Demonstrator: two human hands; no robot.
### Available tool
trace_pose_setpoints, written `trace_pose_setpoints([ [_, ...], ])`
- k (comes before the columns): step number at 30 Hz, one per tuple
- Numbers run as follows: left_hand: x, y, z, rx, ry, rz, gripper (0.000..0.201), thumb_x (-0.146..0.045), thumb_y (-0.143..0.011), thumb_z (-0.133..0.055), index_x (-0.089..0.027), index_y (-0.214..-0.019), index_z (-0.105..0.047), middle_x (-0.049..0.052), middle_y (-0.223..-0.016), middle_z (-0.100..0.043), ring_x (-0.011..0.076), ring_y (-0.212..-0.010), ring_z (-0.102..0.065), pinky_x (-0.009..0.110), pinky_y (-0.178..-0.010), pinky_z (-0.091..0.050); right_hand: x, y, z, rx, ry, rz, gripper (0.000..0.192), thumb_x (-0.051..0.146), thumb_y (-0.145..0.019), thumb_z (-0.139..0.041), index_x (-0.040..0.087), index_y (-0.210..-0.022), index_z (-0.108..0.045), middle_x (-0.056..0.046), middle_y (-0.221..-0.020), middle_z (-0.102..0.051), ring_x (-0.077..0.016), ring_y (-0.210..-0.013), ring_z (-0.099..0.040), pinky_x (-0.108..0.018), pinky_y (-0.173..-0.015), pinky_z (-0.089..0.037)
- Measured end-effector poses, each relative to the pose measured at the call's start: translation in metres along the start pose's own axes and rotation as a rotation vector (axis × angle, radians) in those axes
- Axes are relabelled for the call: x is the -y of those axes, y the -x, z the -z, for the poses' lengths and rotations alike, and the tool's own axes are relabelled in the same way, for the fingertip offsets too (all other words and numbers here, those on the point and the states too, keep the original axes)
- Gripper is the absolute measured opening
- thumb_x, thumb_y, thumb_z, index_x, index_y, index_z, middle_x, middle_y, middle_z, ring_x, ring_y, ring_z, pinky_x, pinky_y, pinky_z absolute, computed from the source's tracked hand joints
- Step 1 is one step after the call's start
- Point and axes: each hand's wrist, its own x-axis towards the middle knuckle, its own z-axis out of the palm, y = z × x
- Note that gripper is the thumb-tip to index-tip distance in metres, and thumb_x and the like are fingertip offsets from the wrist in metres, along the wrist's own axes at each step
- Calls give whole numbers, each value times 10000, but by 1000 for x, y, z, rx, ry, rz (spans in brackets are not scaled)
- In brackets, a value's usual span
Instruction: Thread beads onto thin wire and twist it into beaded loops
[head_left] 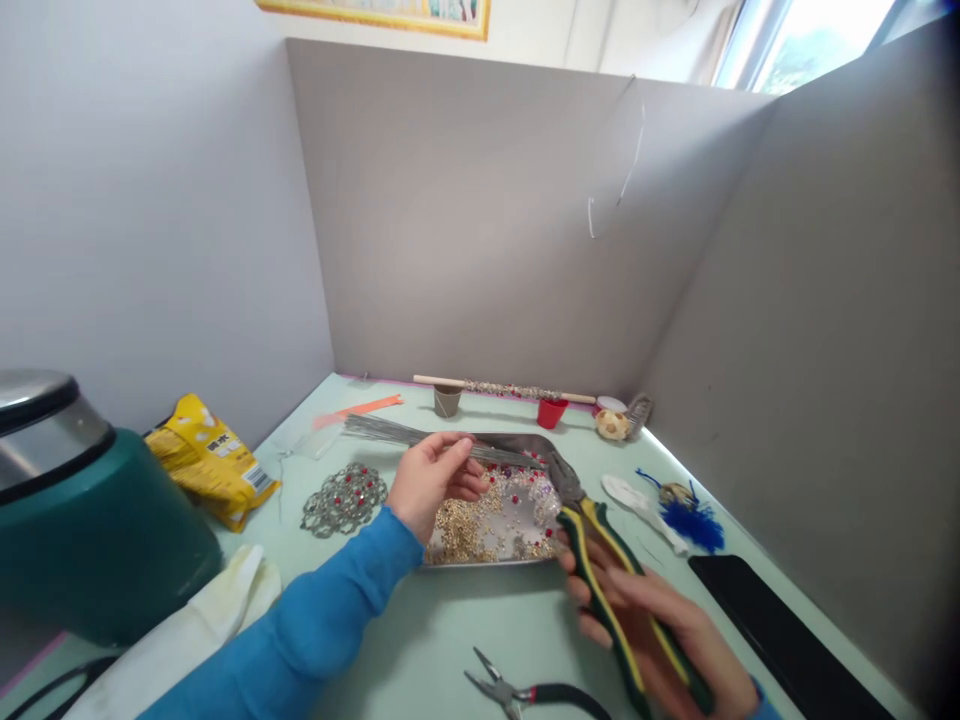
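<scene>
My left hand (442, 475) is closed around a bundle of thin grey wires (386, 429), held level above the back of a metal tray (495, 562). In my right hand (637, 600) is a pair of pliers (592, 560) with green and yellow handles, its handles spread a little. The pliers' head meets the right end of the wire bundle; whether the jaws close on a wire I cannot tell. Gold, clear and red beads (465, 525) lie loose in the tray. Left of it rests a round openwork wire piece (346, 500) with red beads.
Smaller pliers (510, 690) lie at the front edge. A beaded stick (510, 389) rests across a grey cup (448, 401) and a red cup (551, 412). A green container (105, 540) and yellow packet (214, 460) stand left; a black phone-like slab (780, 640) lies right. Partitions (487, 220) enclose the table.
</scene>
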Motion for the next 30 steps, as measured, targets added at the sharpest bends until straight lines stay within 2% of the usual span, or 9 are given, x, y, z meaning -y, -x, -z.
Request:
trace_pose_setpoints([
  [3,-5,-1,2,-73,-49,-134,271,-367,-754,-599,-140,-857,-493,26,-636,-626,151,-516,-628,233,-454,-486,3,-14,-21,72,6,-10,439,295,-699,-589,181,-1122,-588,-102,-1000,-628,-204,-770,-604,-321,-663,-489],
  [8,-10,-2,5,-226,-119,-340,273,-392,-757,-588,-143,-799,-482,36,-679,-644,165,-566,-647,275,-523,-526,10,-26,-32,222,67,-125,467,245,-664,-596,180,-1126,-595,-102,-1051,-627,-246,-856,-607,-402,-803,-451],
  [12,-7,-2,4,-249,-128,-346,255,-373,-762,-587,-141,-779,-483,50,-694,-657,170,-602,-654,294,-578,-536,11,-23,-33,256,119,-168,452,297,-682,-601,197,-1123,-598,-107,-1067,-629,-243,-832,-612,-411,-814,-448],
  [15,-1,-3,2,-228,-156,-314,253,-376,-772,-576,-140,-783,-485,58,-715,-661,178,-628,-658,311,-596,-539,16,-22,-27,267,165,-158,462,324,-690,-602,194,-1134,-595,-111,-1056,-630,-242,-837,-604,-379,-746,-477],
  [18,6,-3,2,-210,-199,-268,268,-392,-770,-573,-139,-788,-489,64,-727,-662,186,-632,-659,311,-578,-535,25,-21,-13,122,339,-98,467,362,-730,-573,181,-1161,-580,-104,-1025,-635,-220,-774,-599,-346,-694,-490],
  [20,10,-3,1,-190,-221,-229,276,-401,-769,-572,-138,-787,-486,76,-744,-665,191,-640,-661,309,-568,-532,30,-21,2,-78,528,0,491,412,-768,-532,184,-1203,-543,-95,-1030,-633,-215,-781,-597,-337,-735,-483],
  [24,17,0,-3,-103,-216,-159,276,-414,-799,-526,-155,-801,-431,96,-818,-675,199,-680,-668,320,-571,-536,22,-22,45,-507,1032,161,605,478,-775,-481,176,-1298,-440,-107,-1121,-598,-283,-1000,-556,-376,-850,-439],
  [26,21,0,-5,-69,-204,-117,270,-412,-813,-506,-163,-805,-401,90,-812,-676,201,-688,-670,329,-579,-539,10,-23,65,-583,1315,121,629,457,-766,-475,132,-1304,-430,-145,-1160,-566,-314,-1023,-539,-413,-849,-431],
  [30,29,0,-6,-33,-174,-62,238,-360,-808,-522,-166,-811,-385,73,-765,-676,200,-699,-673,346,-618,-543,-9,-28,84,-487,1601,4,599,385,-786,-469,103,-1310,-407,-158,-1152,-557,-306,-1057,-520,-393,-832,-438],
])
